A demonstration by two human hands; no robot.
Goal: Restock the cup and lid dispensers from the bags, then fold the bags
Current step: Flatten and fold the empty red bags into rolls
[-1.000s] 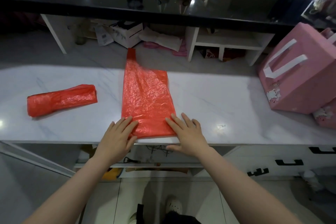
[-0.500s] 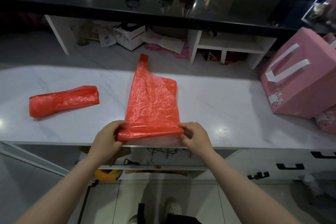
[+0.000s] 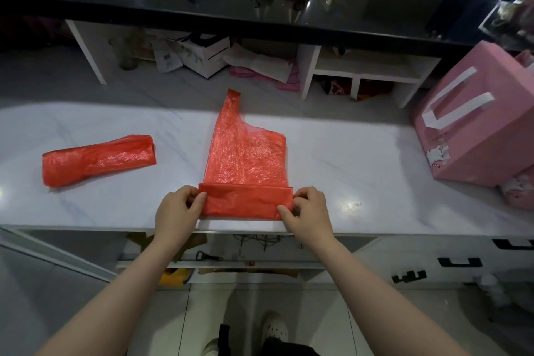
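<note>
Head view shows the folding step: the left hand (image 3: pixel 176 212) and right hand (image 3: pixel 310 211) pinch the two ends of the near fold of the flat red bag (image 3: pixel 247 159) at the counter (image 3: pixel 361 170) edge. Another rolled bag (image 3: pixel 98 159) lies left. Next, I judge, another even turn away from the person.

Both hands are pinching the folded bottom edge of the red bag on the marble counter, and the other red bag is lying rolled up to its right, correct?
Not quite. In the head view the left hand and right hand do pinch the red bag's folded bottom edge, but the rolled bag lies to its left.
</note>
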